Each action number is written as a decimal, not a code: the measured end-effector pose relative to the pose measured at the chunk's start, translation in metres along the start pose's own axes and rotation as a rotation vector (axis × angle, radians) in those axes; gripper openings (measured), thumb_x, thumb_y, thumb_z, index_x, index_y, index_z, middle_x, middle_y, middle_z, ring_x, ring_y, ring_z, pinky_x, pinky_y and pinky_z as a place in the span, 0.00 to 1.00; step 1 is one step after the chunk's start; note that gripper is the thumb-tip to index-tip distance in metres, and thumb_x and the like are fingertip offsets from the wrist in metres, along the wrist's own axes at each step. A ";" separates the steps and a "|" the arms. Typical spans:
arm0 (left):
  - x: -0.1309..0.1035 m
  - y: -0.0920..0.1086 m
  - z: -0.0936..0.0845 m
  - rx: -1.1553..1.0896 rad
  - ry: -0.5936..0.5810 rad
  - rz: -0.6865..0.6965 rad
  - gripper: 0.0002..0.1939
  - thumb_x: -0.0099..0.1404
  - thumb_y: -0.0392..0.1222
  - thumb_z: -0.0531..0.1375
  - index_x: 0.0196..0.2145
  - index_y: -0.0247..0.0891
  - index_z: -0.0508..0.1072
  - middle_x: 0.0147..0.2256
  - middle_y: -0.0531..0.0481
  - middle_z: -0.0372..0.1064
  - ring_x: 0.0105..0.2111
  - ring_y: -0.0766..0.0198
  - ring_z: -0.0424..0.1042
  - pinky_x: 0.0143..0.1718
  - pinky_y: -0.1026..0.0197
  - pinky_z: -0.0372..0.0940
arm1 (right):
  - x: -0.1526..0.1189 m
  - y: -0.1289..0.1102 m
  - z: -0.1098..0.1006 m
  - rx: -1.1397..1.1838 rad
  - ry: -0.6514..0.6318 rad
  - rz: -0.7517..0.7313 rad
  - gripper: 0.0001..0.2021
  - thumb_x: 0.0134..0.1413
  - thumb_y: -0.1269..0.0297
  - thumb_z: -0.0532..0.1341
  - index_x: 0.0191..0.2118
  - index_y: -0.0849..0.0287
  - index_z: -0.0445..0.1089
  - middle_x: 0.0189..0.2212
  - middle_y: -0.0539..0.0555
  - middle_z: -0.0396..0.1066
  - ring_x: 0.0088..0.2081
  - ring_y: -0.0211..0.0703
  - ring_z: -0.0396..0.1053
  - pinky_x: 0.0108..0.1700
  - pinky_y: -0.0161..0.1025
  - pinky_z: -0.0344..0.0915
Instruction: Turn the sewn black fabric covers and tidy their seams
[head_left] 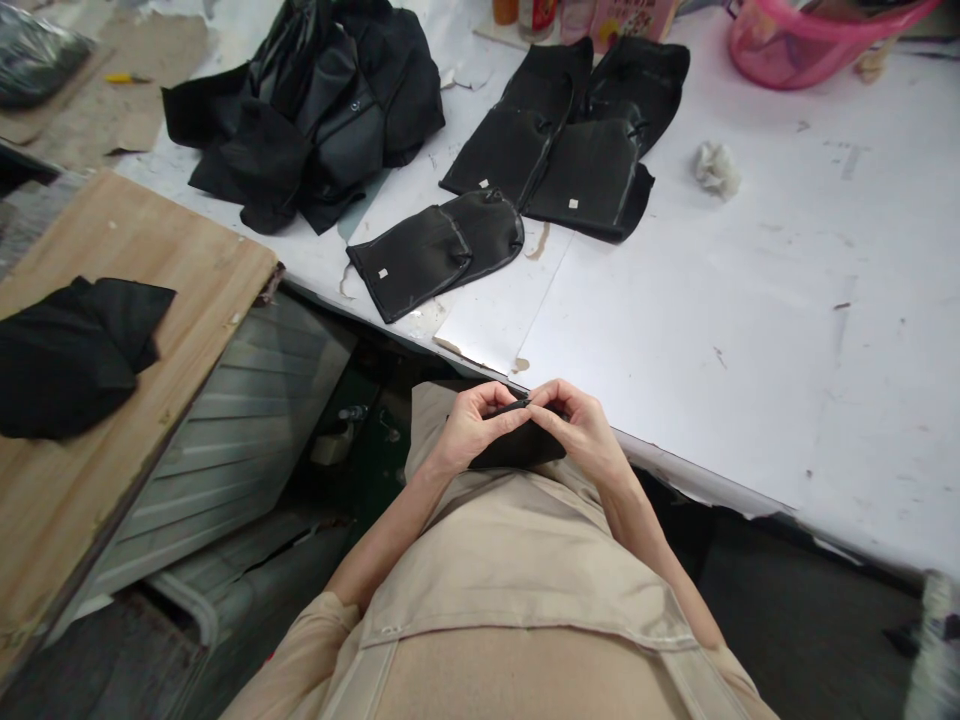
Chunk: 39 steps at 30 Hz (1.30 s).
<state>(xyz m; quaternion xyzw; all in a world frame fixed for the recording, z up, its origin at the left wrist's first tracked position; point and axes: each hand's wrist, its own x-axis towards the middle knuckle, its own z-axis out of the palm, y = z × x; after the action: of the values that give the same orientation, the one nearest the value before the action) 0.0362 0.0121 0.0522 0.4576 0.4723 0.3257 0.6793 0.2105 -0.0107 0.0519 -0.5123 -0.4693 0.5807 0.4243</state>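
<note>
A black fabric piece (517,447) lies over my lap at the table's front edge, its upper edge raised between my hands. My left hand (480,420) pinches that edge between thumb and fingers. Close beside it, my right hand (571,420) pinches the same edge, and the fingertips of both hands nearly meet. Most of the piece is hidden behind the hands and against the apron. Ahead on the table are stitched black pieces with rounded ends and small white tags: a near pair (412,262) and further stacks (585,165).
A heap of black material (322,110) sits at the back left of the white table (750,350). More black cloth (75,350) lies on a wooden board (217,255) at left. A pink basket (787,45), crumpled white wad (718,168) and yellow-handled tool (126,78) are farther back.
</note>
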 end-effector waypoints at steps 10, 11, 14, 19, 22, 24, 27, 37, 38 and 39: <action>0.001 0.015 -0.009 0.094 -0.104 -0.076 0.17 0.51 0.44 0.72 0.34 0.34 0.73 0.30 0.52 0.71 0.28 0.68 0.68 0.31 0.66 0.62 | 0.002 0.012 -0.001 -0.002 0.073 -0.027 0.10 0.57 0.58 0.65 0.31 0.57 0.67 0.32 0.51 0.71 0.35 0.41 0.67 0.40 0.38 0.63; 0.001 0.016 -0.010 0.125 -0.116 -0.070 0.18 0.51 0.43 0.72 0.36 0.34 0.73 0.31 0.51 0.72 0.29 0.67 0.69 0.32 0.65 0.63 | 0.002 0.015 -0.003 0.027 0.082 -0.016 0.10 0.57 0.59 0.65 0.31 0.57 0.68 0.32 0.51 0.71 0.35 0.40 0.66 0.39 0.38 0.62; 0.002 0.017 -0.012 0.209 -0.127 -0.039 0.17 0.53 0.41 0.70 0.39 0.34 0.73 0.32 0.50 0.72 0.31 0.67 0.69 0.34 0.65 0.63 | 0.004 0.024 -0.007 0.114 0.090 0.008 0.09 0.56 0.59 0.66 0.32 0.58 0.68 0.33 0.51 0.71 0.35 0.39 0.66 0.39 0.37 0.62; 0.001 0.014 -0.018 0.295 -0.126 -0.017 0.16 0.54 0.40 0.69 0.40 0.34 0.73 0.30 0.53 0.68 0.29 0.69 0.66 0.31 0.66 0.61 | 0.005 0.031 -0.011 0.161 0.113 0.025 0.10 0.55 0.58 0.66 0.32 0.58 0.68 0.33 0.51 0.71 0.36 0.40 0.67 0.40 0.37 0.63; 0.000 0.011 -0.021 0.309 -0.116 -0.017 0.17 0.54 0.40 0.68 0.41 0.35 0.73 0.29 0.54 0.67 0.29 0.68 0.65 0.31 0.66 0.61 | 0.005 0.030 -0.011 0.148 0.115 0.039 0.11 0.55 0.57 0.66 0.31 0.57 0.68 0.34 0.52 0.71 0.36 0.41 0.67 0.40 0.37 0.63; 0.000 0.010 -0.021 0.306 -0.111 -0.019 0.17 0.54 0.40 0.68 0.41 0.35 0.72 0.29 0.54 0.67 0.29 0.68 0.66 0.31 0.66 0.61 | 0.005 0.030 -0.011 0.146 0.114 0.042 0.11 0.55 0.57 0.66 0.31 0.57 0.67 0.34 0.52 0.71 0.36 0.41 0.67 0.40 0.37 0.63; -0.001 0.011 -0.022 0.306 -0.106 -0.028 0.17 0.53 0.40 0.69 0.41 0.35 0.72 0.29 0.54 0.66 0.29 0.68 0.66 0.31 0.66 0.61 | 0.005 0.029 -0.011 0.149 0.110 0.040 0.11 0.55 0.57 0.66 0.31 0.57 0.68 0.34 0.51 0.70 0.35 0.40 0.67 0.40 0.37 0.63; -0.001 0.006 -0.028 0.309 -0.101 -0.038 0.18 0.53 0.41 0.69 0.41 0.36 0.72 0.29 0.54 0.68 0.28 0.68 0.67 0.30 0.66 0.62 | 0.006 0.033 -0.012 0.171 0.118 0.044 0.11 0.55 0.56 0.66 0.32 0.57 0.67 0.34 0.51 0.70 0.37 0.41 0.67 0.41 0.38 0.64; -0.001 0.006 -0.029 0.307 -0.103 -0.041 0.18 0.53 0.41 0.69 0.41 0.35 0.72 0.29 0.54 0.68 0.28 0.68 0.67 0.31 0.66 0.62 | 0.006 0.034 -0.012 0.177 0.116 0.040 0.11 0.55 0.57 0.66 0.32 0.57 0.67 0.34 0.51 0.70 0.37 0.41 0.67 0.41 0.38 0.64; -0.002 0.006 -0.029 0.302 -0.107 -0.042 0.18 0.53 0.41 0.69 0.41 0.35 0.72 0.29 0.54 0.68 0.28 0.68 0.67 0.31 0.66 0.62 | 0.005 0.034 -0.013 0.179 0.115 0.037 0.11 0.55 0.57 0.66 0.32 0.57 0.67 0.34 0.51 0.70 0.37 0.41 0.67 0.41 0.38 0.64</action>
<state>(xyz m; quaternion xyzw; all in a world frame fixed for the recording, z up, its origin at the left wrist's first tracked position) 0.0083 0.0219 0.0540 0.5612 0.4884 0.2121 0.6337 0.2221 -0.0107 0.0175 -0.5134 -0.3809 0.5975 0.4840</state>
